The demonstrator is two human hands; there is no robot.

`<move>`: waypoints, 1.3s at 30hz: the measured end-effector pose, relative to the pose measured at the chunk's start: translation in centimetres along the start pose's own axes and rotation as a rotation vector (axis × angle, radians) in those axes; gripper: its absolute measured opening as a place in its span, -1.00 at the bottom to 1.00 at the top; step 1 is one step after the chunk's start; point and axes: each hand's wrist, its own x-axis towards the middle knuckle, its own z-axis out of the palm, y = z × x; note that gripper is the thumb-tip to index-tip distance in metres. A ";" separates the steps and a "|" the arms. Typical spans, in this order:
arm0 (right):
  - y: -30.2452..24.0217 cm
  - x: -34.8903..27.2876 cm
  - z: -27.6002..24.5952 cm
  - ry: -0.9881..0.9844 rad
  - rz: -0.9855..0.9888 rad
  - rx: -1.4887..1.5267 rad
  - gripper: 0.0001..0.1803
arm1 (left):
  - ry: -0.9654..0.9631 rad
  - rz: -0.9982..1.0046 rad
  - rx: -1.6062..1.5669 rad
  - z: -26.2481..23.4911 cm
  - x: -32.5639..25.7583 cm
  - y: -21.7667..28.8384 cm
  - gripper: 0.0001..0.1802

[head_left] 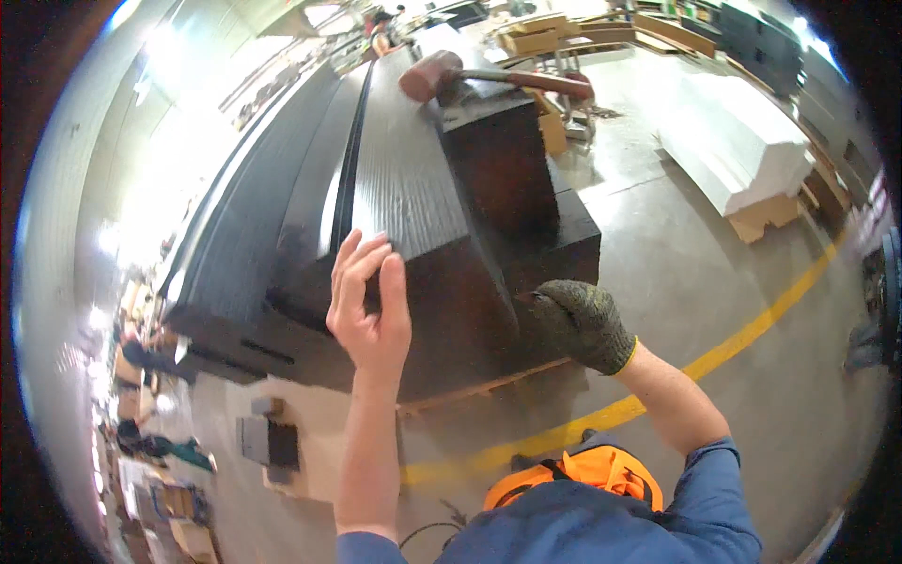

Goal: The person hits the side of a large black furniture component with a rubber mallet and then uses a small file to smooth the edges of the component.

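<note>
Long black wood-grain panels [404, 179] are stacked in front of me. Bare and raised, my left hand [369, 305] is open at the near end of the stack, its fingers slightly bent; I see nothing in it. My right hand [587, 324] wears a dark knitted glove and is beside the dark near end of the stack, at its right. Its fingers are curled together, and what they may hold is hidden. A mallet [431, 77] with a reddish-brown head lies on top, its handle pointing right across a shorter black block [493, 111].
A pale wrapped stack [738, 146] stands on the floor at right. Yellow floor tape [620, 411] curves around my side of the black stack. A pale board [324, 428] with small dark blocks lies at lower left. Other people [381, 38] are farther off.
</note>
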 end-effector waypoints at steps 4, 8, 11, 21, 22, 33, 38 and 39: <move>4.7 -0.6 0.3 -0.244 -0.295 -0.116 -0.70 | 0.202 0.104 -0.034 2.6 0.1 -1.3 -0.86; 6.1 0.1 0.1 -0.593 -0.441 -0.300 -0.67 | 0.311 0.093 0.003 2.9 0.0 -1.4 -0.83; 7.2 0.9 0.6 -0.692 -0.513 -0.399 -0.73 | 0.351 0.052 0.010 2.9 -0.3 -1.4 -0.82; 7.2 1.0 0.5 -0.985 0.754 0.827 -0.80 | 0.483 0.034 0.016 3.8 -0.6 -1.3 -0.80; 7.4 0.9 0.9 -0.995 0.761 0.822 -0.80 | 0.495 0.043 0.012 3.9 -0.6 -1.4 -0.81; 11.0 2.2 2.6 -0.654 -0.890 -0.324 -0.64 | 0.477 0.063 -0.063 3.7 -0.4 -2.6 -0.71; 9.8 3.8 1.8 -0.760 -1.009 -0.565 -0.59 | 0.472 0.004 -0.106 3.7 -0.6 -2.2 -0.69; 9.7 4.7 1.7 -0.664 -1.148 -0.607 -0.60 | 0.467 0.021 -0.054 3.7 -0.6 -2.2 -0.69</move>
